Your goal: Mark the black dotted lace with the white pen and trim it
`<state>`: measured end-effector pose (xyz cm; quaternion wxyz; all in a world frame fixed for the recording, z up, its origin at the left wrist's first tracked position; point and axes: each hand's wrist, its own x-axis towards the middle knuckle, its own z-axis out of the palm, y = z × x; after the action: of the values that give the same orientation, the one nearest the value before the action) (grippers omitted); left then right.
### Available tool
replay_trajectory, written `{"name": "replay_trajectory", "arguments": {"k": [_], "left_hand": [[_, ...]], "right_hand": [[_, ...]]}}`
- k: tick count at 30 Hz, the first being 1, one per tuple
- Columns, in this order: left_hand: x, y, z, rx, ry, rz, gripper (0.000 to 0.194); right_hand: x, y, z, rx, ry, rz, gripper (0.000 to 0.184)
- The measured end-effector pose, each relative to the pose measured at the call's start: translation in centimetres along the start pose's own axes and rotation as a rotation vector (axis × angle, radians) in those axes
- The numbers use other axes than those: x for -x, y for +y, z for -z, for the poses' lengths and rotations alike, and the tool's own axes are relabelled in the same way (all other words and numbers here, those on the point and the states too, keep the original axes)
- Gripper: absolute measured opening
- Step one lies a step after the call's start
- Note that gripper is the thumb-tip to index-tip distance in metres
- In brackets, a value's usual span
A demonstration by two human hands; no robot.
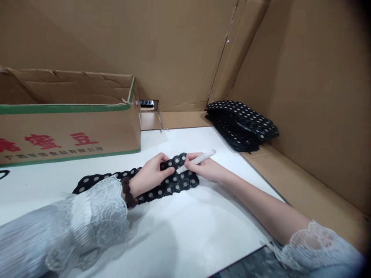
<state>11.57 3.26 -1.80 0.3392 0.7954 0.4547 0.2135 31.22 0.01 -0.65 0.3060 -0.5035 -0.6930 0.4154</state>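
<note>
A black polka-dot fabric strip [181, 183] with scalloped edges lies slantwise over the white tabletop. My left hand [152, 173] grips its upper edge, the thumb pressed on top of the cloth and the fingers partly hidden. My right hand [204, 168] is closed around a white pen [199, 160], held slanted with its lower end down at the cloth beside my left thumb. Whether that tip touches the cloth I cannot tell. Part of the strip runs behind my left wrist and lace cuff.
On the left stands an open cardboard box [69, 131] with green edges and red lettering. A folded pile of dotted black fabric [242, 123] lies at the back right. Tall cardboard walls [179, 50] enclose the back and right of the white tabletop [203, 227].
</note>
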Motion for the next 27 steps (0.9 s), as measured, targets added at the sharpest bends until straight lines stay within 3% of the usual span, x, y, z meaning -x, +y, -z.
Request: {"name": "replay_trajectory", "arguments": {"k": [4, 10, 17, 24, 27], "left_hand": [[0.1, 0.3, 0.6, -0.048, -0.068, -0.050, 0.017], [0.2, 0.2, 0.5, -0.014, -0.064, 0.003, 0.021], [0.1, 0.2, 0.7, -0.049, -0.075, 0.091, 0.024], [0.6, 0.9, -0.2, -0.164, 0.053, 0.096, 0.019], [0.8, 1.1, -0.5, -0.218, 0.093, 0.105, 0.017]], "right_hand": [[0.1, -0.1, -0.5, -0.017, 0.024, 0.006, 0.019], [0.2, -0.5, -0.4, -0.025, 0.031, 0.042, 0.021], [0.2, -0.2, -1.0, 0.165, 0.023, 0.171, 0.015], [0.3, -0.4, -2.8, 0.370, 0.065, 0.332, 0.012], [0.4, -1.0, -3.8, 0.410, 0.102, 0.325, 0.012]]}}
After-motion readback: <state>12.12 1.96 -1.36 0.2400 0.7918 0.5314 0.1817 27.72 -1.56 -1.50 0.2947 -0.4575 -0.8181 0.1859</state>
